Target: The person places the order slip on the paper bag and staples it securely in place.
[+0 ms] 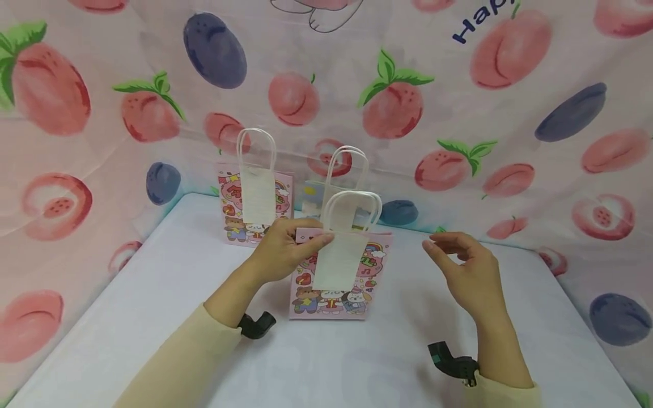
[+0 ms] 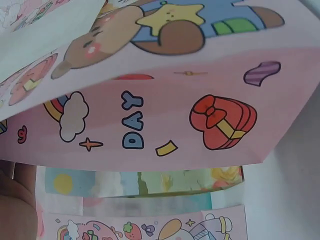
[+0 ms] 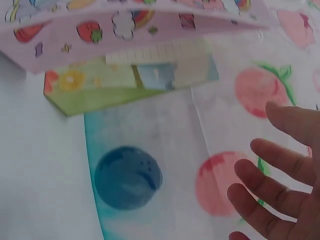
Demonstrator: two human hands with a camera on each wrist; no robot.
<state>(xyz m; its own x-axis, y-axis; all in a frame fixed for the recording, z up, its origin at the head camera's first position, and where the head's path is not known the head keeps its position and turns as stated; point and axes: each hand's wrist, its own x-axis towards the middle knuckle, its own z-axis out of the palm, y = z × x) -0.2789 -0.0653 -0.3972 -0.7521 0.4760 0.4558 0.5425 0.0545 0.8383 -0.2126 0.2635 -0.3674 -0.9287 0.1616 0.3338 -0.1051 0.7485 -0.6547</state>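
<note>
My left hand [image 1: 278, 252] pinches the upper left edge of a pink paper gift bag [image 1: 339, 272], thumb on its front. Cartoon animals, a rainbow and hearts decorate this bag, which has white looped handles [image 1: 378, 205] and a white patch on the front. The left wrist view catches the side of the same pink bag [image 2: 165, 120], printed with "DAY" and a heart-shaped box. To the right of the bag and apart from it, my right hand [image 1: 471, 277] is raised with fingers loosely bent, holding nothing. Its spread fingers [image 3: 272, 175] show in the right wrist view.
Behind the held bag stands a green and blue patterned paper bag [image 3: 170, 80], mostly hidden in the head view. A second pink cartoon bag [image 1: 232, 195] stands at the back left. The white table [image 1: 398, 357] meets a fruit-printed cloth backdrop [image 1: 336, 73].
</note>
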